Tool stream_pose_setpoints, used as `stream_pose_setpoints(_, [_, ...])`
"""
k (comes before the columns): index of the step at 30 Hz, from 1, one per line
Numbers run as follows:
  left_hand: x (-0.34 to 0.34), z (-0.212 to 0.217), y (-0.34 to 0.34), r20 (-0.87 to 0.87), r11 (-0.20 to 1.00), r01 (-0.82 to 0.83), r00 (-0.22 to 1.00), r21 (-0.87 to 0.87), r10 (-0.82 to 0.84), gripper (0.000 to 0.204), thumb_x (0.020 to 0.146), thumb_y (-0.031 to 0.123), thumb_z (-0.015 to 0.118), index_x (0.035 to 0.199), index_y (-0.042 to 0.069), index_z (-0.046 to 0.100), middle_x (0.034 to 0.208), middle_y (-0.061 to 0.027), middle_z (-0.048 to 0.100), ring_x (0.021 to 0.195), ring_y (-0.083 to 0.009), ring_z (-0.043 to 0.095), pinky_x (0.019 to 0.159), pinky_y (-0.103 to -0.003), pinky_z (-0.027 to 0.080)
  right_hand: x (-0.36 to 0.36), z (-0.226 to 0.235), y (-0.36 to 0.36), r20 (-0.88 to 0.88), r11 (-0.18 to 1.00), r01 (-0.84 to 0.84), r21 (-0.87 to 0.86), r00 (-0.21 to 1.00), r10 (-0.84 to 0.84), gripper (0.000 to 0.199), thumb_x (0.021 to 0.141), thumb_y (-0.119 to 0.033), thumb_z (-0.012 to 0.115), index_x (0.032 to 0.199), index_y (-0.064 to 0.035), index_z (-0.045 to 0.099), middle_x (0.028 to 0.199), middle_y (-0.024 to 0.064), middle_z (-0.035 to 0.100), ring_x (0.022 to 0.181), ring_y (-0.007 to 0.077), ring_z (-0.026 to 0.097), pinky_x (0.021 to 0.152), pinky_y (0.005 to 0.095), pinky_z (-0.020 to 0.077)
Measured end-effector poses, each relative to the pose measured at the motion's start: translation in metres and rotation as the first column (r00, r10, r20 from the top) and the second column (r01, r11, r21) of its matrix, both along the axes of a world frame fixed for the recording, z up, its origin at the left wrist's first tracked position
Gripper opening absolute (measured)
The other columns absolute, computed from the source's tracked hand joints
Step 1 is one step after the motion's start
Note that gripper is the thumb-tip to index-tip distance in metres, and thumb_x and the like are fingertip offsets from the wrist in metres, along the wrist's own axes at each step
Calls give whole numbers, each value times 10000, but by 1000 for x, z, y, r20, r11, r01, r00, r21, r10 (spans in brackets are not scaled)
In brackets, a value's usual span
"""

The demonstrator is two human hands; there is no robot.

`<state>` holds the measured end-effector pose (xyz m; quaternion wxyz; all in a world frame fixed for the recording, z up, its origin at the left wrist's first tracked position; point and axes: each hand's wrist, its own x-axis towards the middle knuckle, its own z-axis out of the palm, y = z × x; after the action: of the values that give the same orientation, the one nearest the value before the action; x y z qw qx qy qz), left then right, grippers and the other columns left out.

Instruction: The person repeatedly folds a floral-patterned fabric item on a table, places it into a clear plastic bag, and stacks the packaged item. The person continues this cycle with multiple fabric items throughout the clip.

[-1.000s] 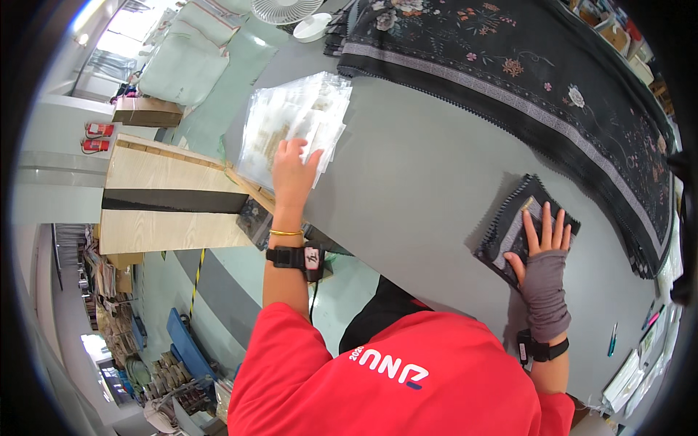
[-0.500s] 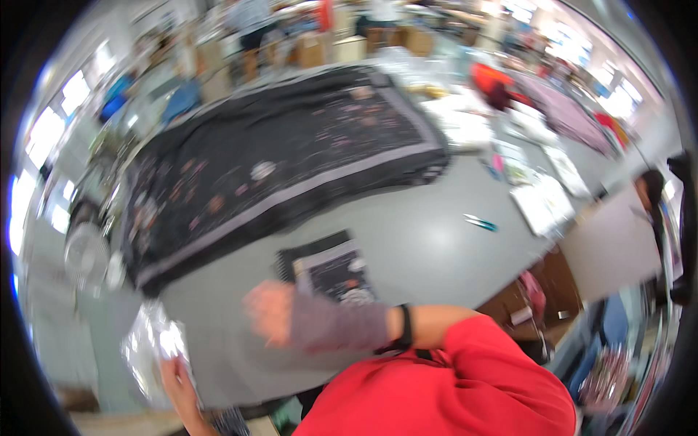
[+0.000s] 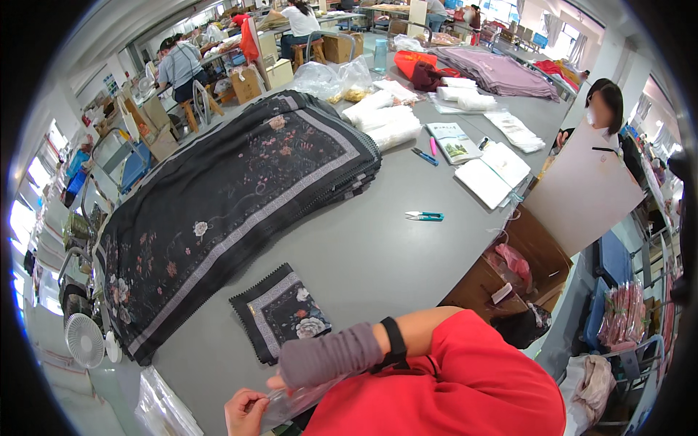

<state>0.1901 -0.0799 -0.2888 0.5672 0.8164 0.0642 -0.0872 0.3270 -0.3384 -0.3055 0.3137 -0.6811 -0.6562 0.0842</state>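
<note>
My left hand [image 3: 246, 411] is low in the view at the table's near edge, its fingers pinching a clear plastic bag [image 3: 291, 408]. The bag stretches from there under my right forearm, against my red top. My right hand [image 3: 276, 382] is close beside it at the bag's upper side; a grey sleeve cuff hides most of its fingers, so its grip does not show. Just beyond the cuff lies a folded black floral scarf [image 3: 280, 309] with a grey border. More clear plastic bags [image 3: 166, 407] lie at the table's left near corner.
A thick stack of black floral scarves [image 3: 218, 196] covers the table's left side. Thread snips [image 3: 425, 216], pens, an open notebook [image 3: 494, 174] and white packets [image 3: 385, 123] lie to the right. A cardboard box [image 3: 502, 280] stands beside the table; a person [image 3: 605, 109] is beyond it.
My left hand has come right from the bags at the left corner, bringing one bag along. My right hand has dropped nearer to my body. The view has shifted and is sharper.
</note>
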Motion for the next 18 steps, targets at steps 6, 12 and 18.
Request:
stream_pose_setpoints(6, [-11,42,-25,361,707,106,801,700,-478,76,901,30,734,959,-5,698,929,-132,699,798,-274,679,740,-363,547,14,11,-78,-215,999,-16,30,976,23,320,1034,-334,625,894,-54,559,793,133,646,737,383,671,655,483,500])
stream_pose_setpoints(12, [-1,67,-27,17,755,326,913,570,-407,79,890,76,697,969,80,700,945,-147,664,852,-389,677,726,-470,560,29,23,-47,-256,981,-57,185,961,104,384,1012,-372,666,1209,-43,645,962,193,666,894,412,665,766,501,523])
stream_pose_setpoints(18, [4,113,26,596,88,-593,769,800,-233,262,910,-69,634,1157,-17,705,1079,-187,648,956,-378,656,790,-448,542,89,-35,-46,75,973,224,52,971,-228,631,891,-493,796,1361,-92,667,1290,138,693,1236,330,628,1095,482,434])
